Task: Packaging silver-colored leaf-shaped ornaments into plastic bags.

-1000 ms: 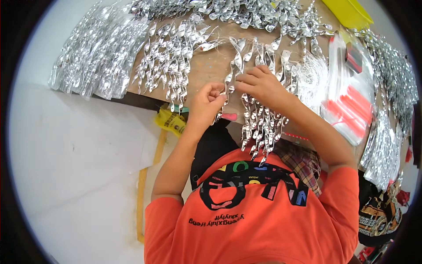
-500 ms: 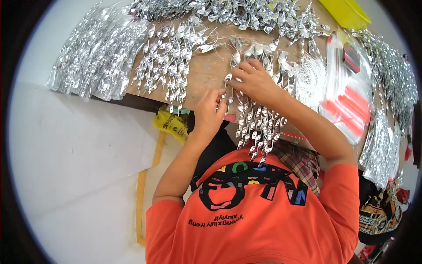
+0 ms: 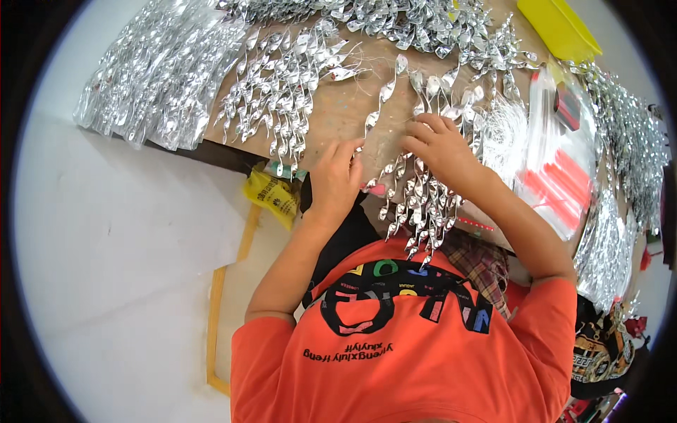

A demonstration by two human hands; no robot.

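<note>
A single shiny silver twisted strip point(image 3: 387, 90) slants across the brown tabletop, its lower end between the fingertips of my left hand point(image 3: 336, 176). To the right, my right hand point(image 3: 446, 155) lies over a bunch of similar silver twisted strips point(image 3: 423, 204), whose lower ends hang past the table's near edge. Its fingers are bent and drawn together; what they hold, if anything, is hidden. A second group of twisted strips point(image 3: 278, 92) is spread out left of my hands, with loose thin threads at its right side.
Plastic-wrapped silver strips point(image 3: 155, 77) cover the table's left end. A heap of strips point(image 3: 395, 21) lies at the back. On the right are white strings point(image 3: 504, 130), clear bags with red edges point(image 3: 557, 183) and a yellow bin point(image 3: 560, 28). A yellow bag point(image 3: 271, 197) hangs below the edge.
My right hand has moved right, away from my left hand and over the bunch. The single strip now lies apart from the bunch, stretched up from my left fingertips.
</note>
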